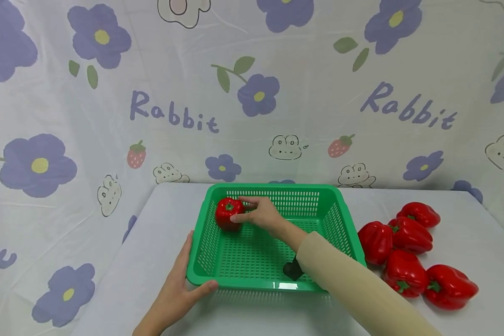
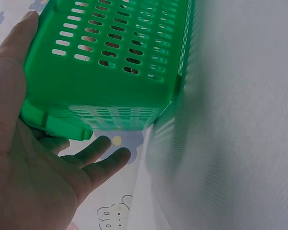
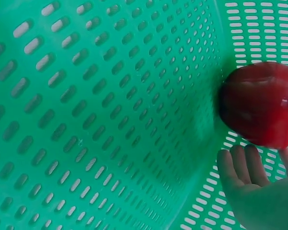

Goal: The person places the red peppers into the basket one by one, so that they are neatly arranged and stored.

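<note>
Upright in the back left corner of a green plastic basket [image 1: 273, 282] stands a red bell pepper [image 1: 224, 217], its green stem end up. Beside its right side is my right hand [image 1: 262, 215], thumb overlapping the pepper in the head view. From the right wrist view, the fingers [image 3: 254, 165] are extended and apart from the pepper [image 3: 259, 103], with the thumb close by its lower edge. My left hand [image 1: 174, 284] rests spread around the basket's front left corner, thumb along the front and fingers along the left side. Those fingers look loosely extended in the left wrist view.
Several red bell peppers [image 1: 411, 235] lie grouped on the white table [image 1: 151, 224] to the basket's right. A black part [image 1: 293, 269] shows under my right sleeve [image 1: 353, 284]. Behind the table hangs a flower-and-rabbit patterned cloth [image 1: 252, 46].
</note>
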`<state>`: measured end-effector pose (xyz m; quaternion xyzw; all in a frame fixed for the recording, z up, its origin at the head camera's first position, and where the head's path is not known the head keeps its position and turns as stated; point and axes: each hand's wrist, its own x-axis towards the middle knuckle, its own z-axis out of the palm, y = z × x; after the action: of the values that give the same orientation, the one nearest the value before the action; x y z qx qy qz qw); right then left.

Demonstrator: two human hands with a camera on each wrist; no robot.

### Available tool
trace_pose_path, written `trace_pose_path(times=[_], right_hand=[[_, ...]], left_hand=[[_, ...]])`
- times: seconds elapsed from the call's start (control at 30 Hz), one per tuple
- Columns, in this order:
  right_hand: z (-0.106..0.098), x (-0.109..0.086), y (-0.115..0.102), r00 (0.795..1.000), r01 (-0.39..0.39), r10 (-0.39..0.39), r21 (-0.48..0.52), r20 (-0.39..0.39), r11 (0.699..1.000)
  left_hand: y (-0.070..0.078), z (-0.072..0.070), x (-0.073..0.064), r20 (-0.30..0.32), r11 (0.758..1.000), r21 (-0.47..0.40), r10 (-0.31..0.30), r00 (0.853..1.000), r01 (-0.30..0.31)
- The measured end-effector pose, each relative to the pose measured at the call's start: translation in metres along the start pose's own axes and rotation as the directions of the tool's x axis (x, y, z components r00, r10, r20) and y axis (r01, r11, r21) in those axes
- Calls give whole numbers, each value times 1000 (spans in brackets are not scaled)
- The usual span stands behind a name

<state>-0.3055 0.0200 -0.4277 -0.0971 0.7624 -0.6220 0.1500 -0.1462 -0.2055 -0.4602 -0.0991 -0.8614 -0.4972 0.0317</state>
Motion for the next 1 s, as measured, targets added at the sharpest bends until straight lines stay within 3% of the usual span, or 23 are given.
trace_pose_path(times=[0.23,0.5,0.77,1.0], right_hand=[[-6,-1,-8,999,-23,23,-25,-27,999],[-27,-16,-35,997,-31,31,-1,-65,1000],[-50,-52,-64,998,-22,21,-27,-56,999],[-68,-90,-88,992,92,-88,36,-91,995]], left_hand=[[1,0,-1,-2,1000,7,-24,1000,24],[4,0,0,-1,1000,16,-20,1000,20],[5,2,-1,4,1000,2,-11,1000,11],[4,1,-1,1,1000,18,-16,1000,16]])
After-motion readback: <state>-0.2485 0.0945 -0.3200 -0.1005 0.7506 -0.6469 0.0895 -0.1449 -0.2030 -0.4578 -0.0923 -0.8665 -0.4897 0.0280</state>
